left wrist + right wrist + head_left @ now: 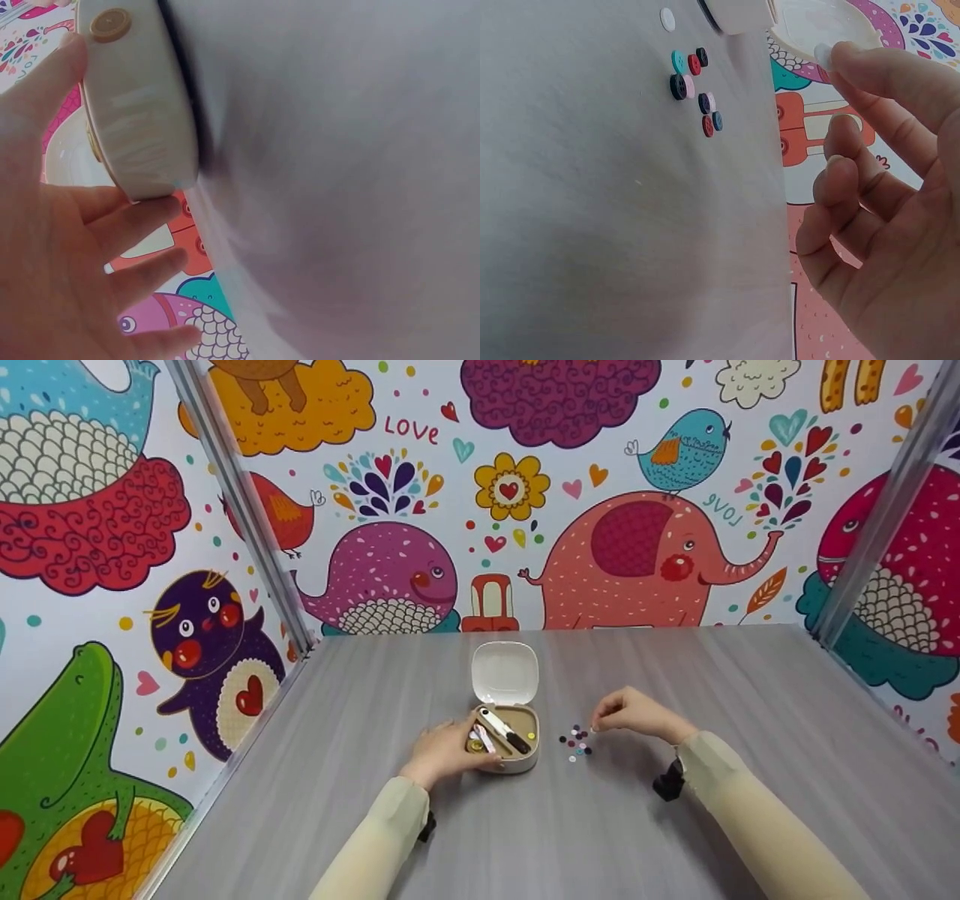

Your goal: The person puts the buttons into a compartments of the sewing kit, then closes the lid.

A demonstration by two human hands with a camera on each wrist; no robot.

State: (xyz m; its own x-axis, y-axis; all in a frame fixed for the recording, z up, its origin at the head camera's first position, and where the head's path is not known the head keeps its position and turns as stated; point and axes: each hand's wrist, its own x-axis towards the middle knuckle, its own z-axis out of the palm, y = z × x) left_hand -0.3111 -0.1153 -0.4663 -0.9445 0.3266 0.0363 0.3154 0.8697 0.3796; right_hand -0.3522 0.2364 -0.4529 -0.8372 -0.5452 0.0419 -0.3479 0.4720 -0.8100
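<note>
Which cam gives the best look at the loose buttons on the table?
Right wrist: the buttons fill the upper left, each colour distinct, and the right hand pinches a white button. Head view shows them only as tiny dots beside the sewing box. Left wrist shows none.

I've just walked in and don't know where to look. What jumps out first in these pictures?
Probably the bright cartoon-animal wall behind the grey table. At the table's middle sits a small open sewing box, lid up, with the left hand resting against its side. Just right of it lies a cluster of coloured buttons, and the right hand pinches a pale button above them.
</note>
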